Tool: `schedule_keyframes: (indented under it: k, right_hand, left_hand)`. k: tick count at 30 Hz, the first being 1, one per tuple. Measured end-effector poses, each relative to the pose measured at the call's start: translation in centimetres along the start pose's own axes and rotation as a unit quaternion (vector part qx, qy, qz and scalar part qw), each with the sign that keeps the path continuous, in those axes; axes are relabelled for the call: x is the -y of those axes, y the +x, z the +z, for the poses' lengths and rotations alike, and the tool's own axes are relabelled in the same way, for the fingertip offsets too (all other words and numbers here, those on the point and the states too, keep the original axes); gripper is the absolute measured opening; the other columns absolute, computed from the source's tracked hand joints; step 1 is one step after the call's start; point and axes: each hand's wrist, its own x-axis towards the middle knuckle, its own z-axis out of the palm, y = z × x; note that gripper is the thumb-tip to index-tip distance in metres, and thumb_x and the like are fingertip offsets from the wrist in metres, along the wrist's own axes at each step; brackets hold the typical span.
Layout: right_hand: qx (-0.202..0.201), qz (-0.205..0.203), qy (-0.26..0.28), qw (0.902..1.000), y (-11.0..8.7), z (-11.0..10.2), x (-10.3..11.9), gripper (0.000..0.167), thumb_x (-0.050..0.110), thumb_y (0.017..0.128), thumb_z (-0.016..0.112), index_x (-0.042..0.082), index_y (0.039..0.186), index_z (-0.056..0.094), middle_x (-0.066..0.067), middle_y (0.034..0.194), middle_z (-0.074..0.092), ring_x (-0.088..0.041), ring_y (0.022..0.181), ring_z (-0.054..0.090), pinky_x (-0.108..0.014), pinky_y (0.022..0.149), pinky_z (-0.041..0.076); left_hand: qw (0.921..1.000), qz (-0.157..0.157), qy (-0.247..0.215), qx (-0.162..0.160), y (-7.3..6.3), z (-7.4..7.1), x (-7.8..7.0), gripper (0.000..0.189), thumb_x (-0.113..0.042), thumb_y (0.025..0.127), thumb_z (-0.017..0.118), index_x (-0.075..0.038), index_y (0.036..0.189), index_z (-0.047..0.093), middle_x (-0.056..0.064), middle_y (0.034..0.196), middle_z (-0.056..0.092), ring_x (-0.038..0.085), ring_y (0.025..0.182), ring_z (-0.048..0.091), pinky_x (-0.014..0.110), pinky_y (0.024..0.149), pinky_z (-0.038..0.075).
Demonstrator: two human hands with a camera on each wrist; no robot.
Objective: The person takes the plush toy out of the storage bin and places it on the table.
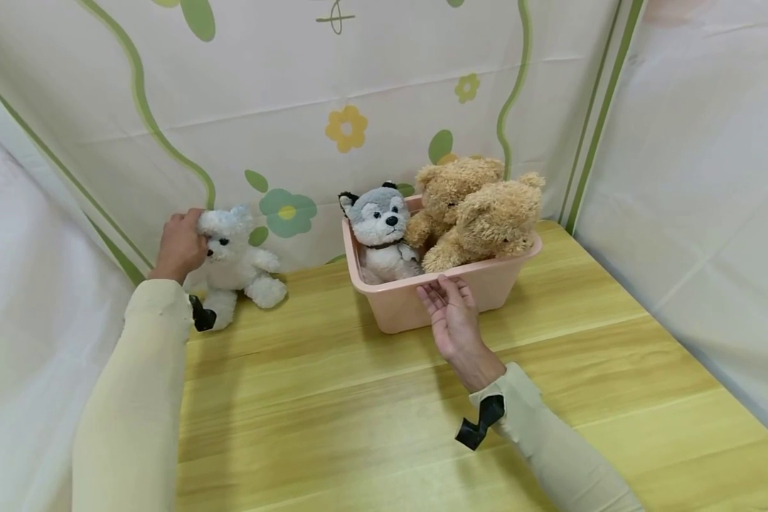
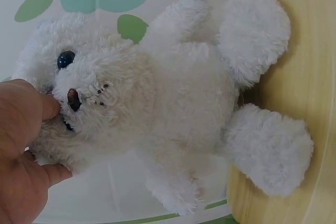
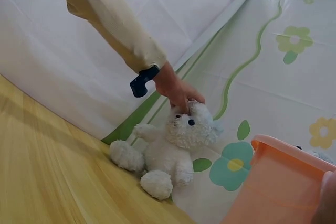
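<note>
A white plush dog [image 1: 233, 267] sits at the table's back left, against the printed backdrop. My left hand [image 1: 182, 245] grips its head from the side, with fingers and thumb pressed into the fur in the left wrist view. To the right stands a pink plastic bin [image 1: 397, 313]. My right hand [image 1: 453, 320], palm turned up, holds the bin's front rim with curled fingers. Inside the bin sit a grey and white plush husky [image 1: 380, 220] and two tan teddy bears, one in front [image 1: 499, 220] and one behind [image 1: 461, 181]. Only a sliver of my right hand shows in the right wrist view.
The wooden table [image 1: 333, 405] runs back to a white cloth backdrop [image 1: 243, 78] with flowers and green vines. White curtains hang at the left [image 1: 19, 299] and right [image 1: 710, 178]. Black wrist mounts [image 1: 480, 424] stick out from both sleeves.
</note>
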Motion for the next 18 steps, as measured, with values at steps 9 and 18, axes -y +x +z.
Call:
schedule_keyframes:
  k: [9, 18]
  right_hand:
    - [0.000, -0.005, 0.000, 1.0000, 0.00, -0.01, 0.12, 0.013, 0.009, 0.102, 0.051, 0.011, 0.089, 0.051, -0.004, 0.088, 0.059, -0.016, 0.084, 0.061, -0.028, 0.085, 0.057]
    - [0.005, -0.003, -0.012, 0.9999, -0.06, 0.01, 0.00, 0.011, 0.010, 0.102, 0.050, 0.012, 0.091, 0.049, -0.004, 0.088, 0.059, -0.016, 0.084, 0.060, -0.029, 0.087, 0.056]
  left_hand:
    - [0.9995, -0.023, 0.000, 0.024, 0.02, 0.03, 0.15, 0.053, -0.010, 0.101, 0.039, 0.004, 0.151, 0.024, 0.042, 0.146, 0.025, 0.061, 0.131, 0.024, 0.070, 0.105, 0.025]
    - [0.9983, -0.048, 0.022, 0.027, -0.02, -0.06, -0.03, 0.049, -0.007, 0.101, 0.036, 0.003, 0.148, 0.025, 0.042, 0.144, 0.024, 0.062, 0.130, 0.022, 0.070, 0.102, 0.028]
